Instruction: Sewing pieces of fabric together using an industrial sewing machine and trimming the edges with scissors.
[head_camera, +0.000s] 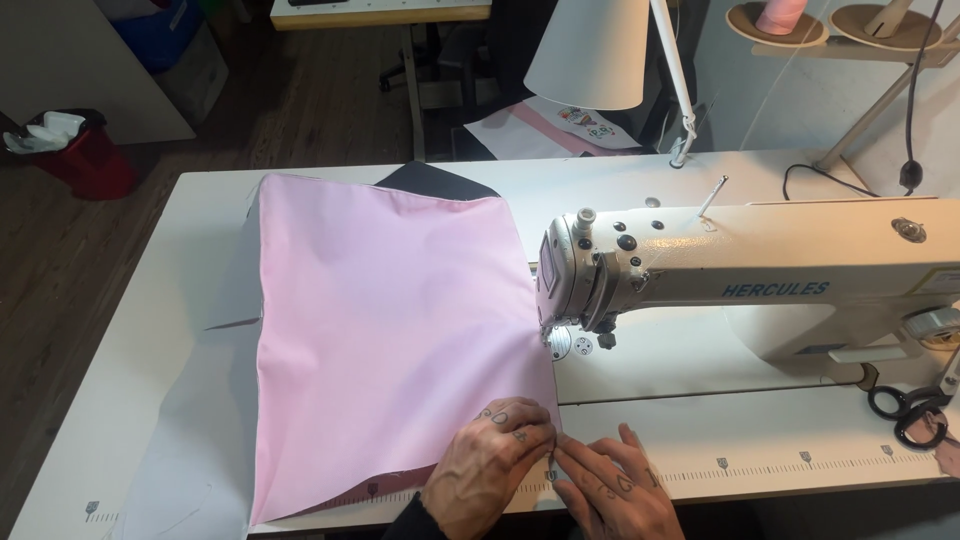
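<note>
A large pink fabric piece (380, 330) lies flat on the white sewing table (150, 330), with a dark fabric layer (430, 178) showing at its far edge. Its right edge runs under the head of a cream industrial sewing machine (740, 270). My left hand (490, 460) rests on the pink fabric's near right corner, fingers curled and pinching the edge. My right hand (615, 485) lies just beside it on the table, fingertips touching the same fabric edge. The needle area is partly hidden by the machine head.
Black-handled scissors (905, 405) lie at the right table edge. A white lamp (600, 50) stands behind the machine. A ruler strip (760, 468) runs along the table front. A red bin (85, 155) sits on the floor at left. Thread cones stand on a stand (790, 25).
</note>
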